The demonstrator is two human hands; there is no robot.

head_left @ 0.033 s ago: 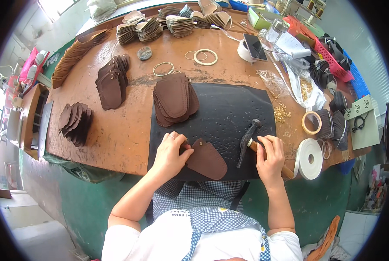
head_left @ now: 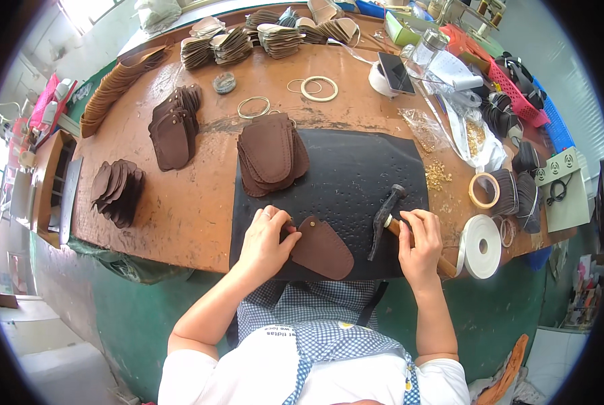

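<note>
Watching through the head view, I have the left hand (head_left: 265, 241) with thumb and fingertips pinching the near-left edge of the brown leather piece (head_left: 323, 251), which lies at a slant on the black mat (head_left: 356, 158), close to its near edge and between the two hands; how firm that pinch is I cannot tell. The right hand (head_left: 420, 248) has its fingers curled around the handle of the hammer (head_left: 383, 226), seemingly loosely, and I cannot tell whether the head rests on the mat or hangs just above it. To do this well, I would keep the leather flat with the metal stud (head_left: 312, 223) facing up and well backed by the mat, then draw the left fingertips along the edge, away from the stud, so they steady the piece without lying under a blow. I would shift the right grip back along the handle and turn the round face down, since a glancing hit could tilt the stud or mark the leather. The stack of brown pieces (head_left: 269, 152) sits just beyond the left hand, so I would keep the swing short and upright.
</note>
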